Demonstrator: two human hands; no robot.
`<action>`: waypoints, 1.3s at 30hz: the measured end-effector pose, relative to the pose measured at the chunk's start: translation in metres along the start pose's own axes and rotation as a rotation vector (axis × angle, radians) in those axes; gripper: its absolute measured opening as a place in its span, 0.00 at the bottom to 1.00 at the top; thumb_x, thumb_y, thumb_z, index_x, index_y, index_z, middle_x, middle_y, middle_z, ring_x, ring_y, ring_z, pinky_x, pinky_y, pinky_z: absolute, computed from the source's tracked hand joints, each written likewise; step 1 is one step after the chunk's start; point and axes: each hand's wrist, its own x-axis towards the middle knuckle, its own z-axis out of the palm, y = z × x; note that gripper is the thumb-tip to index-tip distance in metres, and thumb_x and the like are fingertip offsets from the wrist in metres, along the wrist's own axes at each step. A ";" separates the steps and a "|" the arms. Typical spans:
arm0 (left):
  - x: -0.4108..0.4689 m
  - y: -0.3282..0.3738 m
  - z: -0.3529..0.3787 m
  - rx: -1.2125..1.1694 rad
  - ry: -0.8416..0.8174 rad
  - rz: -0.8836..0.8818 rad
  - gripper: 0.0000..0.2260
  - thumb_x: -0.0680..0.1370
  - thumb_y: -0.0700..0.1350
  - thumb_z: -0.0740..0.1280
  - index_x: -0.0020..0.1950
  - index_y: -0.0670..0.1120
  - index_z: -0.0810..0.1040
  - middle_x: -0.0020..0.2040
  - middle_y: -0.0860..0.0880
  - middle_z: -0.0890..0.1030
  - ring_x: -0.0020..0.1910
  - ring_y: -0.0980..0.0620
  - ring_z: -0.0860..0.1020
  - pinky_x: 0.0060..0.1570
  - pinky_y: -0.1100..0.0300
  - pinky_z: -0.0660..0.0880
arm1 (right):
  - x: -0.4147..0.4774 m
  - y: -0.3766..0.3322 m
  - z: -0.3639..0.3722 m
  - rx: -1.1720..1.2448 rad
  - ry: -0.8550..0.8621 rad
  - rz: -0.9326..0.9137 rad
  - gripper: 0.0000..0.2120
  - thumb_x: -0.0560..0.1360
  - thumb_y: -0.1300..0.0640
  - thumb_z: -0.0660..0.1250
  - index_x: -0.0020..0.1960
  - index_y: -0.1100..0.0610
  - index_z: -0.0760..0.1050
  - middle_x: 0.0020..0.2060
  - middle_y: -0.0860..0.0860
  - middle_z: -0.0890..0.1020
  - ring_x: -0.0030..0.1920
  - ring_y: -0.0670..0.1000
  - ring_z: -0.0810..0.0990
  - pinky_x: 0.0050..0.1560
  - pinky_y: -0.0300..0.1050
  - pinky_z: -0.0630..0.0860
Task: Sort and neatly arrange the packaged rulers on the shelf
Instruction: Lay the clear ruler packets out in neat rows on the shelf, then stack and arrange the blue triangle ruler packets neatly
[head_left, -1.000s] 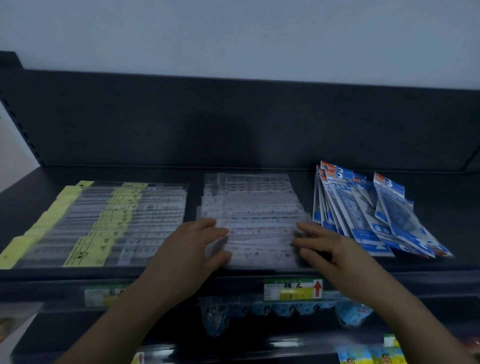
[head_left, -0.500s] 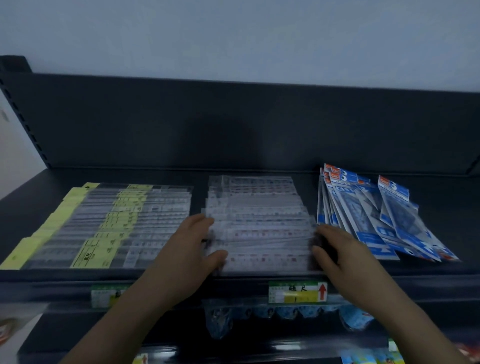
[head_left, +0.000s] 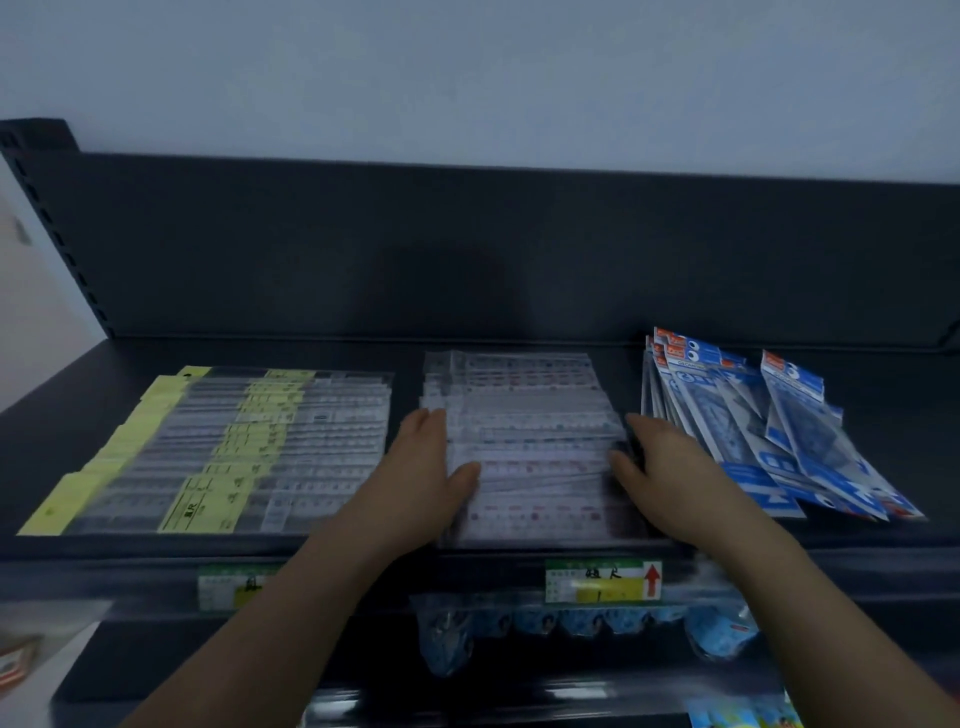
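- Middle stack of clear packaged rulers flat on the dark shelf, between 2 other piles, layers fanned back to front.
- Left hand open, fingers straight along the stack's left edge, thumb laid on top.
- Right hand open, fingers against the stack's right edge, thumb on top.
- Yellow-labelled ruler packs to the left, apart from the stack.
- Blue packs fanned out just beside the right hand.
- Price tag on the shelf's front lip.

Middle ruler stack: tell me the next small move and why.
Probably press both hands inward to square it: the left hand and right hand flank the middle ruler stack, whose packets lie fanned with uneven side edges.
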 end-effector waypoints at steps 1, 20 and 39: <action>0.001 -0.001 0.004 0.004 -0.019 -0.006 0.31 0.81 0.53 0.60 0.78 0.42 0.51 0.79 0.46 0.50 0.77 0.50 0.53 0.71 0.62 0.53 | 0.001 0.001 0.004 -0.007 -0.003 -0.001 0.12 0.80 0.56 0.59 0.61 0.58 0.70 0.58 0.57 0.74 0.53 0.53 0.74 0.48 0.39 0.66; 0.026 -0.022 -0.007 0.246 0.030 0.059 0.25 0.83 0.53 0.53 0.74 0.37 0.59 0.76 0.40 0.59 0.74 0.45 0.58 0.72 0.58 0.52 | 0.026 -0.009 0.014 -0.158 -0.073 -0.114 0.27 0.82 0.49 0.50 0.76 0.63 0.55 0.75 0.56 0.58 0.76 0.53 0.54 0.73 0.40 0.48; 0.041 -0.106 -0.055 0.424 -0.084 -0.299 0.31 0.80 0.64 0.42 0.79 0.52 0.41 0.80 0.49 0.40 0.78 0.44 0.41 0.73 0.37 0.43 | 0.055 -0.051 0.053 -0.316 -0.288 -0.096 0.33 0.79 0.37 0.42 0.78 0.51 0.38 0.77 0.50 0.40 0.77 0.50 0.38 0.75 0.49 0.37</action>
